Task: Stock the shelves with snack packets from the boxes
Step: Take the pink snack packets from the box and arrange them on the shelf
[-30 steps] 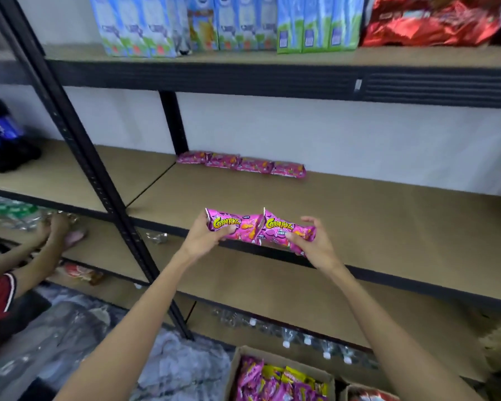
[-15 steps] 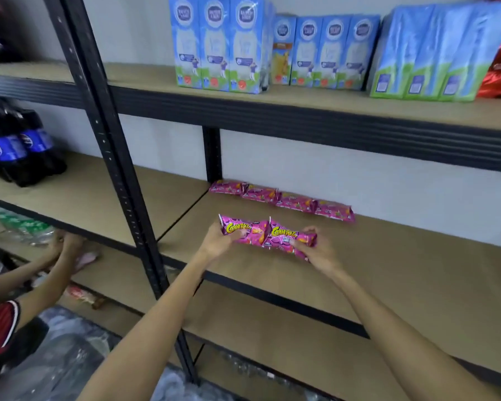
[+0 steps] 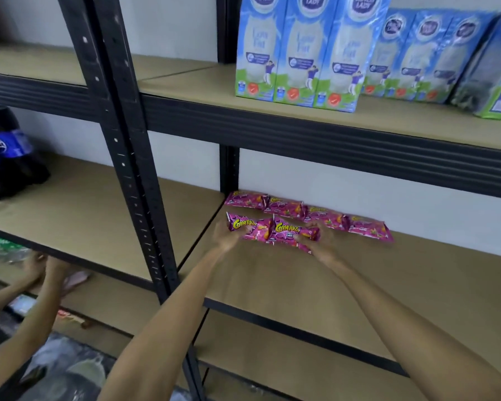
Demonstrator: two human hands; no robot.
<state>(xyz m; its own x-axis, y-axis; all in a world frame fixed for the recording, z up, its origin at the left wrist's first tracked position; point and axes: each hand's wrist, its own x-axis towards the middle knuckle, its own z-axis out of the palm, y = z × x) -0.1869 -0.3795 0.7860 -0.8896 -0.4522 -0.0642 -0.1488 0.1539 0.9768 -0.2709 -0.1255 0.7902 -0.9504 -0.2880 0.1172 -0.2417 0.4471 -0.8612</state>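
Observation:
Two joined pink snack packets with yellow lettering are stretched between my hands over the middle shelf board. My left hand grips the left end of the strip and my right hand grips the right end. The strip is just in front of a row of several identical pink packets lying along the back wall of that shelf. Whether the held strip touches the board I cannot tell.
Blue milk cartons stand on the shelf above. A black upright post divides the bays, with dark soda bottles in the left bay. Another person's hands reach into a lower shelf at the far left.
My hands carried the packet strip up and inward over the shelf, close to the back row. The view moved closer and higher, and the box of packets on the floor left the frame.

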